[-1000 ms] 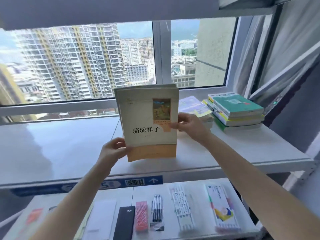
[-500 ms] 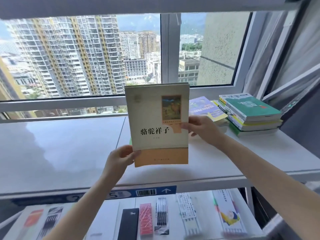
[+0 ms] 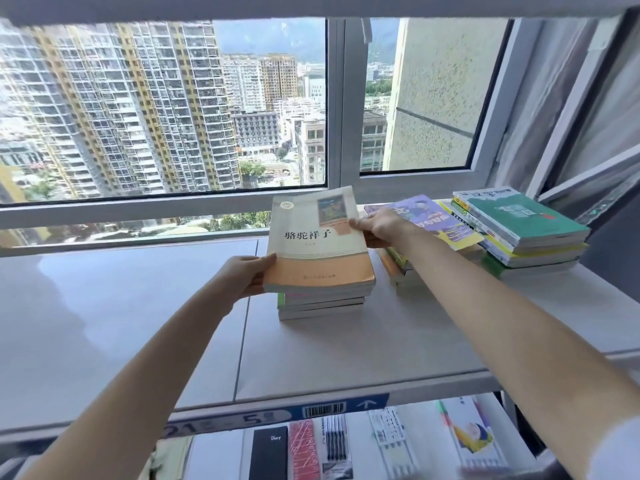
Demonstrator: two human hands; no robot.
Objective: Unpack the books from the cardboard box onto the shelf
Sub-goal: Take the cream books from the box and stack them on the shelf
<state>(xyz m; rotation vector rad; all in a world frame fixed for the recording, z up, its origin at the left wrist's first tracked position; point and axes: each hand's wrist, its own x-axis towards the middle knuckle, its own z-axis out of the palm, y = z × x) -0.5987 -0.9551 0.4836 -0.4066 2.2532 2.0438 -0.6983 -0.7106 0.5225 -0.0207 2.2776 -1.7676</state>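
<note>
A lower white shelf (image 3: 214, 455) of packaged pens and a black diary (image 3: 268, 452) lies nearest us, under the pale grey upper shelf (image 3: 329, 351) beside a high-rise window (image 3: 162, 109). We hold a cream-and-orange paperback book (image 3: 317, 244) flat atop a short stack of books (image 3: 320, 306): our left hand (image 3: 244, 277) grips its near left corner, our right hand (image 3: 379, 228) pinches its far right edge. Just beyond our right hand sits a purple-covered book pile (image 3: 426, 216); farther right, a green-topped stack (image 3: 519, 226) rests near the window frame.
</note>
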